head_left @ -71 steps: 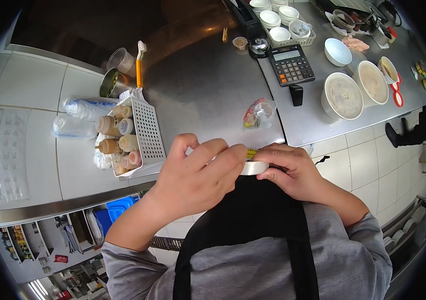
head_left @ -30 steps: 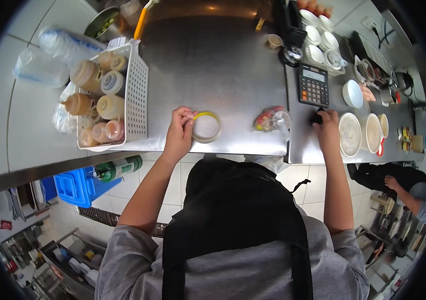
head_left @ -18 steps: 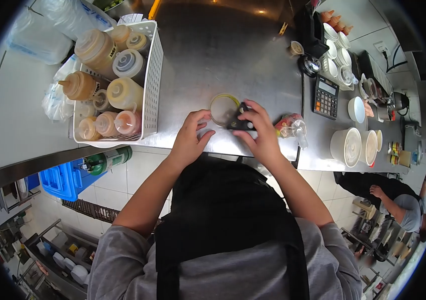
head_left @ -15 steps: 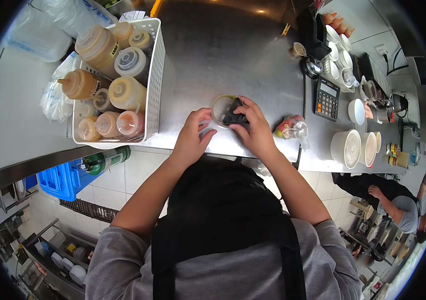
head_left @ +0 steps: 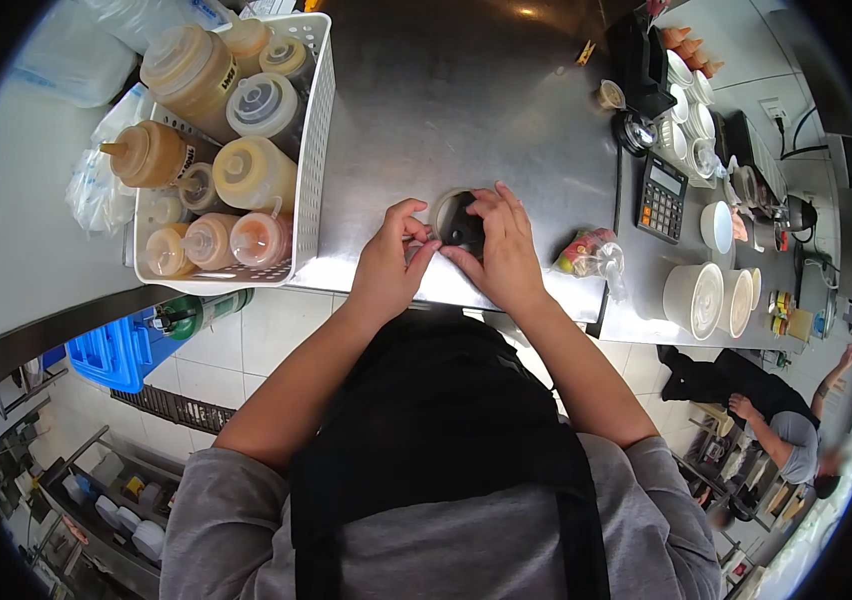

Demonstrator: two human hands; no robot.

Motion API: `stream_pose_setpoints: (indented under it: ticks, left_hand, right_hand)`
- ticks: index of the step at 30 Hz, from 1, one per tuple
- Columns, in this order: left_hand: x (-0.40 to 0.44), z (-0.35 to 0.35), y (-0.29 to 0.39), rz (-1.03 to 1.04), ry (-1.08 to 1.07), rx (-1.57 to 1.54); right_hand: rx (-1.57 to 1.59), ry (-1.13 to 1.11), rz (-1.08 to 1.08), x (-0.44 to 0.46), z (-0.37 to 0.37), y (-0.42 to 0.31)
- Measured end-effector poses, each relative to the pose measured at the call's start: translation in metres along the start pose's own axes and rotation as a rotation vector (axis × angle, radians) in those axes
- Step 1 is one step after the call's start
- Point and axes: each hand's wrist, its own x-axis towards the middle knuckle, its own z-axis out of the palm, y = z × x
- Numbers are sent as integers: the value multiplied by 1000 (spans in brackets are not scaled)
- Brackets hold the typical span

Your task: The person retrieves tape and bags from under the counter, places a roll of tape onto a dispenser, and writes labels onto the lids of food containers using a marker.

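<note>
On the steel counter's near part, a pale, yellowish ring (head_left: 438, 206), which looks like a roll of clear tape, surrounds a black piece (head_left: 460, 229). My left hand (head_left: 393, 256) is at the ring's left side, its thumb and fingers closed at the edge. Over the right side lies my right hand (head_left: 504, 250), fingers curled onto the black piece and thumb along the near edge. The two thumb tips almost meet in front of it. Fingers partly hide both parts, so I cannot tell how they fit together.
A white basket (head_left: 317, 130) full of squeeze bottles stands on the left. To the right are a small bagged item (head_left: 590, 254), a calculator (head_left: 661, 197) and lidded white tubs (head_left: 692, 300). Another person (head_left: 776, 425) is at the far right.
The black piece now sits within the ring, where before it was at its right side. My left hand has moved right and closed at the ring's edge.
</note>
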Motion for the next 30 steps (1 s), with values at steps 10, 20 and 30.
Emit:
stream_pose_setpoints:
  ticks: [10,20,30]
  left_hand:
    - [10,-3,6,-5,-29,77]
    - [21,-5,3,-83,-94,0]
    - [24,3,16,-191,-13,117]
  right_hand:
    - [131,34,84,4,12,-5]
    - [157,-29,43,3,11,-1]
    - [330,-66,123,-2,1,7]
